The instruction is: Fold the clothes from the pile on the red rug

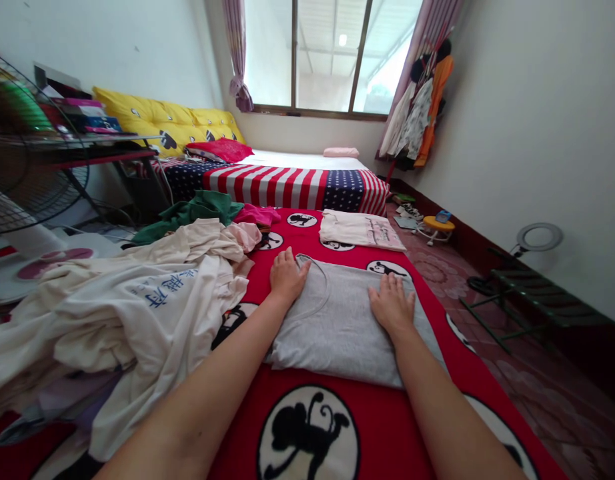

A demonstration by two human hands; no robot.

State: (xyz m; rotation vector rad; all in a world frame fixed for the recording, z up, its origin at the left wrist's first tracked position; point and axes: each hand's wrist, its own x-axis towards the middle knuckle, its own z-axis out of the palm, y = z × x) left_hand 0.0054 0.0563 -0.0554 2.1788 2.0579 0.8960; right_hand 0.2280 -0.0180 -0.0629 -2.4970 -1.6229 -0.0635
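A grey T-shirt (337, 333) lies folded into a rough rectangle on the red cloth (382, 433) with black monkey prints in white circles. Its collar band curves along the left part. My left hand (288, 275) rests at the shirt's far left corner by the neckline, fingers stretched out. Flat on the right part of the shirt lies my right hand (393, 305), with its fingers spread. Neither hand grips anything. Beyond the grey shirt is a folded cream shirt (345, 228) with a pink print.
Heaped at the left are loose clothes, including a cream shirt (182, 320) with blue lettering and a green garment (202, 207). A fan (32, 227) stands far left. At right are a dark green folding stool (537, 293) and ring light (540, 237). A bed (267, 187) is behind.
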